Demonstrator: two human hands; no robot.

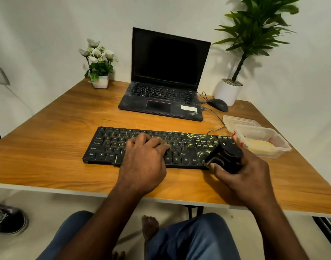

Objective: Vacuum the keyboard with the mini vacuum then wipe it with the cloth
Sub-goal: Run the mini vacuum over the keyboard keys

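A black keyboard (112, 145) lies across the middle of the wooden table (54, 166). Yellow-green crumbs are strewn over its right part. My left hand (144, 162) rests flat on the keys near the middle, fingers spread, holding nothing. My right hand (243, 173) grips a black mini vacuum (226, 156), tilted, with its mouth down on the keyboard's right front corner among the crumbs. A yellow cloth (260, 145) seems to lie inside a clear plastic box (279, 145) just right of the keyboard.
An open black laptop (166, 81) stands behind the keyboard, with a black mouse (218, 104) and cables to its right. A clear lid (239, 121) lies behind the box. A small flower pot (100, 72) and a tall potted plant (229, 91) stand at the back corners.
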